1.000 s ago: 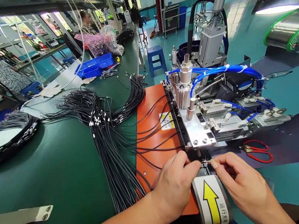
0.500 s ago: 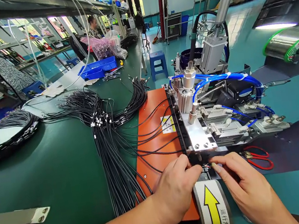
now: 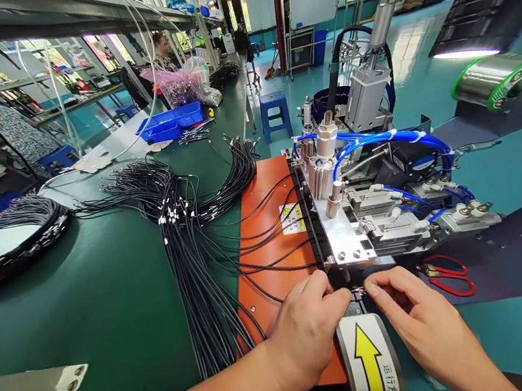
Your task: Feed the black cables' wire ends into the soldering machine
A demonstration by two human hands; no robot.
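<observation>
My left hand (image 3: pixel 310 325) comes in from the near edge of the dark green tabletop (image 3: pixel 109 296). The arm lies slanted across the near corner of the flat orange mat (image 3: pixel 267 234). The hand is curled with its back up, and the thumb and first finger are pressed together at the tips. My right hand (image 3: pixel 422 322) comes in from the other side, also back up, with the fingers bent and the thumb and first finger squeezed together.

Both hands meet tip to tip. Between them they pinch the tiny coloured wire tips (image 3: pixel 359 290), which are too small for me to see well. The wire tips sit right at the near end of the shiny metal machine with blue tubes (image 3: pixel 356 207), just above the grey belt with a yellow arrow (image 3: pixel 370 362).

A big bunch of thin black cables (image 3: pixel 193 264) lies on the tabletop beside my left arm, and some run over the orange mat. Red-handled scissors (image 3: pixel 449 275) lie just beside my right hand, not touching it.
</observation>
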